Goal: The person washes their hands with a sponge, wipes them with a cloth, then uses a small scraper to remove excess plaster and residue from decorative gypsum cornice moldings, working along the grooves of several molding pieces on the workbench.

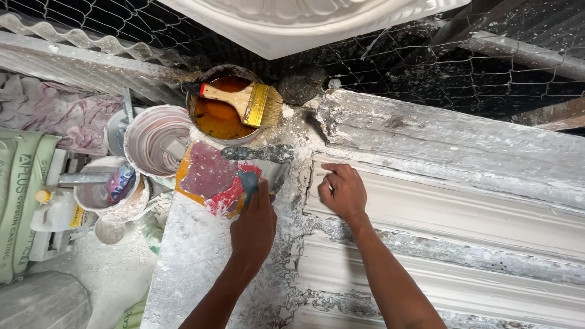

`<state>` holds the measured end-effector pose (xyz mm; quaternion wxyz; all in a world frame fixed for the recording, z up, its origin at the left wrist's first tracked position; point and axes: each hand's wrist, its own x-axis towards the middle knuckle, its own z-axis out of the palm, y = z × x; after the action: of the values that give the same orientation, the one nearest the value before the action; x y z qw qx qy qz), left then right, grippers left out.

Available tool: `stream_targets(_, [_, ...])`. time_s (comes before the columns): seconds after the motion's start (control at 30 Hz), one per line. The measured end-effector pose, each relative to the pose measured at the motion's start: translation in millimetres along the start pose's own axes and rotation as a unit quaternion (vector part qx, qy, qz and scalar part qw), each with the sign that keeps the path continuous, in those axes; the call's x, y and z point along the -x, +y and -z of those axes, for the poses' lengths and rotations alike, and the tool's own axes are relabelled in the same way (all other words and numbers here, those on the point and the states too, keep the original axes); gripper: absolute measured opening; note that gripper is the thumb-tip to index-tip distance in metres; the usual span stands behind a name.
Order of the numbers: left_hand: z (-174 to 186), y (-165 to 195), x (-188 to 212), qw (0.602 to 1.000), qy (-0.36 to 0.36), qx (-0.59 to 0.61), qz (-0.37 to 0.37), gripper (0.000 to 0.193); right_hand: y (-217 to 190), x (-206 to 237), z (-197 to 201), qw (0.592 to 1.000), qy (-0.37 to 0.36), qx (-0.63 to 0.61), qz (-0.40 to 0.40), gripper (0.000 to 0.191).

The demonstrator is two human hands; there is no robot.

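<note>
Forearms nearest; left hand (253, 225) grips trowel (262, 173) over paint-smeared board (206, 177), right hand (342, 192) half-curled w/ fingertips on white plaster moulding (448, 217) (nothing held) — best keep blade flat, pressure light.

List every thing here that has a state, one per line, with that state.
left hand: fingers closed on the stained container
stained container: gripped, smeared red, purple and orange
right hand: fingers curled, pressed on the white moulding
white moulding: lying flat, crusted with plaster
tin of amber liquid: open, partly filled
paintbrush: resting across the tin
white bucket: open, plaster-coated
</note>
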<state>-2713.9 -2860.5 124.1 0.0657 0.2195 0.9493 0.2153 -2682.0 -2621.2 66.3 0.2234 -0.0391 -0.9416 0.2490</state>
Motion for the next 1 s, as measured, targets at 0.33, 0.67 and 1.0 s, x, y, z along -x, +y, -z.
stream_targets(0.33, [-13,23,3,0.990,-0.070,0.120,0.038,0.044,3,2,-2,1.000,0.002,0.008,0.014,0.013])
stream_targets(0.67, [-15,25,-6,0.989,-0.139,-0.047,0.012,0.051,1,1,-1,1.000,-0.010,0.009,0.002,0.015])
stream_targets(1.0, [-2,7,22,0.970,-0.097,0.217,0.050,0.051,0,1,0,1.000,-0.002,0.007,0.006,0.013])
